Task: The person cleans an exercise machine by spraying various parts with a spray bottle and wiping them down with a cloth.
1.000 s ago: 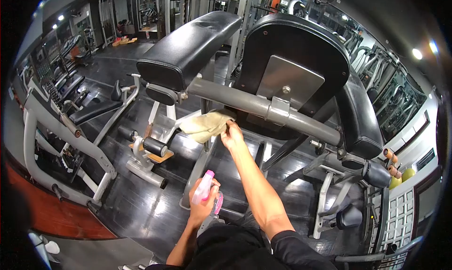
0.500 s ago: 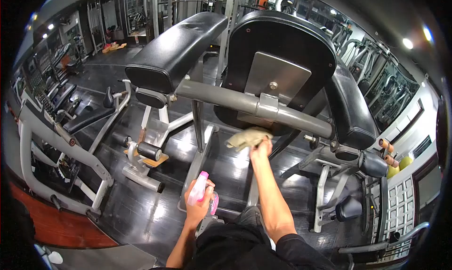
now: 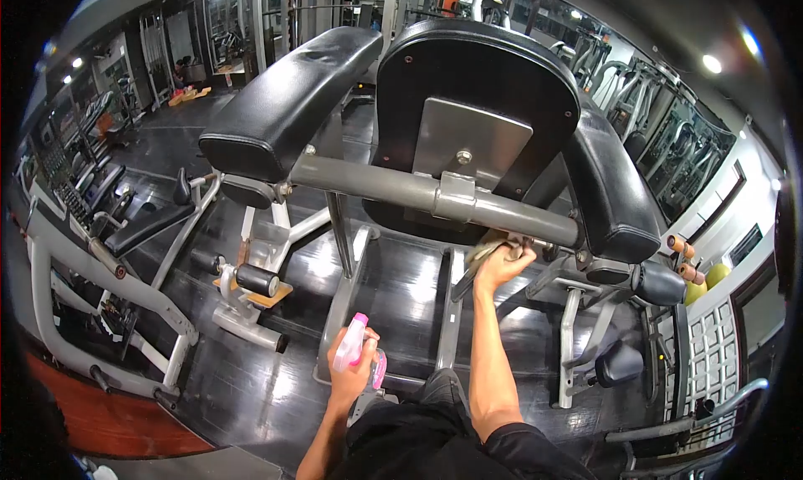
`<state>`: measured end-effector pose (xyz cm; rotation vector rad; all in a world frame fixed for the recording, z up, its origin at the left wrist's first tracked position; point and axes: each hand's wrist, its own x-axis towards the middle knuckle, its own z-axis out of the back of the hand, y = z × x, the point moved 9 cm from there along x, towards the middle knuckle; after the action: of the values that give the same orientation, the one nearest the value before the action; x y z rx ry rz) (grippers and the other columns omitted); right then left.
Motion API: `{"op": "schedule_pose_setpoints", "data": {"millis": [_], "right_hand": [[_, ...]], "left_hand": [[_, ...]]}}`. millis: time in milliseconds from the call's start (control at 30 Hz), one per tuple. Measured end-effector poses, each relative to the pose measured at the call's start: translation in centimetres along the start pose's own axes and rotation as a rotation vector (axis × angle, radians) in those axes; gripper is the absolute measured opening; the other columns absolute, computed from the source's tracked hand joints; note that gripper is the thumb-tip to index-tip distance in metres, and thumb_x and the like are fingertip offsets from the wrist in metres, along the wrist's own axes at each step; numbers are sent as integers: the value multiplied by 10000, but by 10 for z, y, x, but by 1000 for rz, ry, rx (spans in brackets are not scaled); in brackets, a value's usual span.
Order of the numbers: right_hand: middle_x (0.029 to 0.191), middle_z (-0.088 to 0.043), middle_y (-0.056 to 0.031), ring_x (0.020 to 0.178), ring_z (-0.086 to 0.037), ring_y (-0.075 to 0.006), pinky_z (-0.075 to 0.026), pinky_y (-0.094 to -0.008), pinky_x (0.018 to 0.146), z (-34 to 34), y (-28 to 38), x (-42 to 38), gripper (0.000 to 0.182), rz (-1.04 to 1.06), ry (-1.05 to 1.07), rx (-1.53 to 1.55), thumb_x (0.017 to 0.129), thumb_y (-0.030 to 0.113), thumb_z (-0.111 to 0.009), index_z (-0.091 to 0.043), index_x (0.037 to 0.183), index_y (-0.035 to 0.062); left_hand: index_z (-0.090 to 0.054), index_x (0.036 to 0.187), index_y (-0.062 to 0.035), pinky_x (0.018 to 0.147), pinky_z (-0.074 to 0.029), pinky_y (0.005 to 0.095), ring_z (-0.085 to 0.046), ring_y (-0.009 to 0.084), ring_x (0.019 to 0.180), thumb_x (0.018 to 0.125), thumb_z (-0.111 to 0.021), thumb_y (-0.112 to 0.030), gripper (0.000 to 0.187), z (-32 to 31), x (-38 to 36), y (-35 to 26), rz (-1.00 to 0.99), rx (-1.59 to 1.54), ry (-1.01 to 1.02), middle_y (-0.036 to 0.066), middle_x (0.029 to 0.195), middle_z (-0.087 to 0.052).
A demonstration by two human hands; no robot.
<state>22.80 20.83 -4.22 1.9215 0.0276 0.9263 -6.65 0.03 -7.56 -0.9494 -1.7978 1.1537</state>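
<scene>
Head view, items on hand: one cloth point(image 3: 488, 247), tan, soft and crumpled, bunched in your right hand point(image 3: 502, 264), which is closed around it and pressing it to the underside of the grey steel crossbar point(image 3: 376, 185). One spray bottle point(image 3: 351, 344), clear plastic with pink trigger, gripped in your left hand point(image 3: 350, 378), held low. Three black padded vinyl cushions point(image 3: 284, 104), rounded, on the machine frame.
</scene>
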Motion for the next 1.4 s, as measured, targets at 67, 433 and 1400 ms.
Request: {"op": "schedule_pose_setpoints", "data": {"millis": [67, 433, 1400], "right_hand": [[1015, -510, -158, 977, -517, -295, -380, -393, 916, 6, -27, -11, 217, -64, -4, -22, 839, 53, -551, -464, 1023, -22], [1026, -481, -121, 1043, -490, -252, -355, -374, 968, -10, 23, -21, 242, -45, 158, 129, 865, 27, -563, -460, 1078, -22], [1081, -575, -143, 994, -590, -331, -474, -382, 895, -121, 252, -172, 404, 238, 1109, 658, 674, -66, -645, -609, 1061, 44]], "left_hand": [[-567, 956, 2, 580, -486, 239, -571, 74, 625, 891, -567, 41, 76, -3, 0, 1, -5, 10, 8, 77, 886, -613], [-554, 951, 20, 597, -505, 246, -589, 88, 643, 892, -562, 42, 63, 7, 1, -20, -40, 44, -29, 91, 903, -612], [-599, 978, 8, 543, -457, 222, -573, 68, 594, 906, -659, -187, 216, 99, 53, -164, -478, 231, -378, 28, 746, -617]]}}
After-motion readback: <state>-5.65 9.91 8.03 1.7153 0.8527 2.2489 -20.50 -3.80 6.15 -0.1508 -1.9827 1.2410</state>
